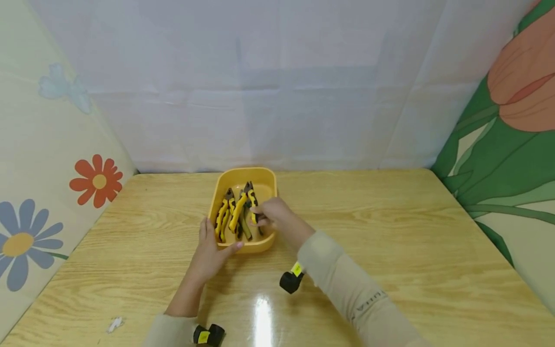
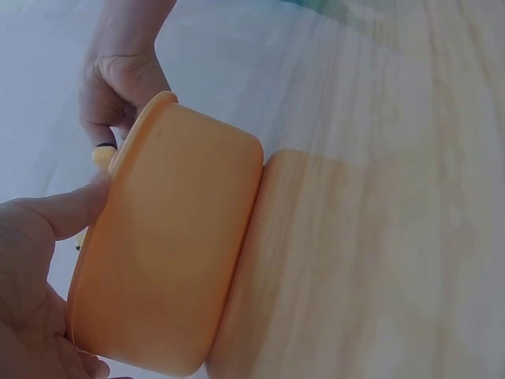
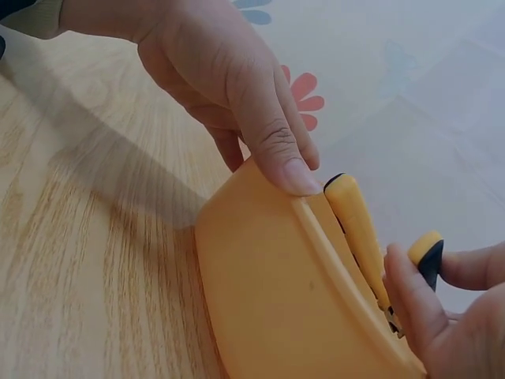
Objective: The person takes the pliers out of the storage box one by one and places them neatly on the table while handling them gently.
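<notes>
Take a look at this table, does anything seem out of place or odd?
Yes: a small white scrap lies on the light wooden tabletop at near left. It looks like stray litter, well apart from the rectangular yellow plastic bin of yellow-and-black-handled pliers. I see no spill.

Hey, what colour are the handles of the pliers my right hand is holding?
The handles are yellow with black markings, clearest in the head view.

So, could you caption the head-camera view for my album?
The left hand grips a rounded yellow plastic bin while the right hand pinches yellow-and-black-handled metal pliers inside.
</notes>
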{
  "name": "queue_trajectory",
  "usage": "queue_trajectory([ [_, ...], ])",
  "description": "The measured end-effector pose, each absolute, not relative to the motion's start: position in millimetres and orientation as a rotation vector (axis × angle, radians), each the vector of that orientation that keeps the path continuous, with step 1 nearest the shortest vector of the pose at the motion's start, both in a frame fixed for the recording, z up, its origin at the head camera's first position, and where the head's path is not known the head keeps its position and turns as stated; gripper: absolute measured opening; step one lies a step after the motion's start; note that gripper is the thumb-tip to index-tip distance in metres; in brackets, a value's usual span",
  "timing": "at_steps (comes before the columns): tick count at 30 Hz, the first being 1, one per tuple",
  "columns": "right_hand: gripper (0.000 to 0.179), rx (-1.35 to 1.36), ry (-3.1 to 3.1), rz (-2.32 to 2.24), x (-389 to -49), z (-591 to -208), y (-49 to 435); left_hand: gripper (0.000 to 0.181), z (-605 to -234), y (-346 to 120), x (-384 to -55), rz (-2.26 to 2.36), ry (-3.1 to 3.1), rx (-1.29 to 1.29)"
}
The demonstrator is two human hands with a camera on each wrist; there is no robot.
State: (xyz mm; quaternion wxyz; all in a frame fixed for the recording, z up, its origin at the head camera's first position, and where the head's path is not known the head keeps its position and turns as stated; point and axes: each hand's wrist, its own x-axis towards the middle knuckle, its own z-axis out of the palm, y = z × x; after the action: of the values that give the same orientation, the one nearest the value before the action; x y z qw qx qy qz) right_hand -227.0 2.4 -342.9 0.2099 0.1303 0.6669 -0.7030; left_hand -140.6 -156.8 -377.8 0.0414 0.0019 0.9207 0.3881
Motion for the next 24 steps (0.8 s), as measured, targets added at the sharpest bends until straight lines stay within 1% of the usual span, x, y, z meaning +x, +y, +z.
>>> queue_trajectory([
  [10,0.02,0.26,1.713,-2.106,-219,-345,8,0.105,-378,-157,-142,1.185,2.811,0.012],
  [24,0.026,0.153,1.624,-2.174,-210,-348,15,0.106,-378,-157,-142,1.201,2.812,0.013],
])
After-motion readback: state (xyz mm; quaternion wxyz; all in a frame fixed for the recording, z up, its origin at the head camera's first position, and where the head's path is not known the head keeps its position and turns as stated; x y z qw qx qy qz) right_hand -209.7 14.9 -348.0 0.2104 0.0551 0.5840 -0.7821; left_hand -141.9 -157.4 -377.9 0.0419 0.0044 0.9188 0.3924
